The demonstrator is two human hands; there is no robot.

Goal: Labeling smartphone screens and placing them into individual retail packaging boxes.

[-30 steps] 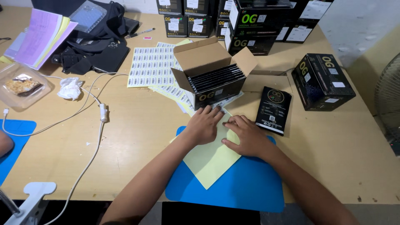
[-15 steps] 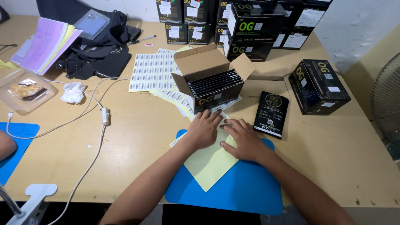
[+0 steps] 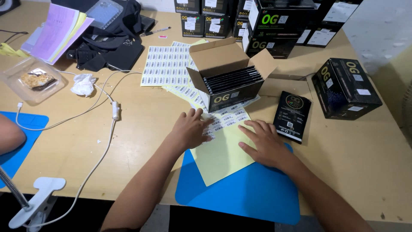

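My left hand (image 3: 190,128) lies flat on a yellow sticker sheet (image 3: 223,148), fingertips on its remaining white labels (image 3: 225,120). My right hand (image 3: 265,141) presses the sheet's right edge, fingers spread. The sheet rests partly on a blue mat (image 3: 240,189). Just beyond my hands stands an open cardboard box (image 3: 227,75) filled with slim black packets. A single black packet (image 3: 292,115) lies flat right of my right hand.
Full label sheets (image 3: 165,64) lie behind the box. Black cartons (image 3: 274,21) are stacked at the back; another black carton (image 3: 345,88) sits at right. A white cable (image 3: 107,107), plastic food tray (image 3: 32,80), crumpled tissue (image 3: 83,83), papers (image 3: 58,32) and black bag (image 3: 107,49) are left.
Both hands stay on the yellow sheet near the labels; my left fingers have shifted slightly toward the label rows. The view has tilted a little.
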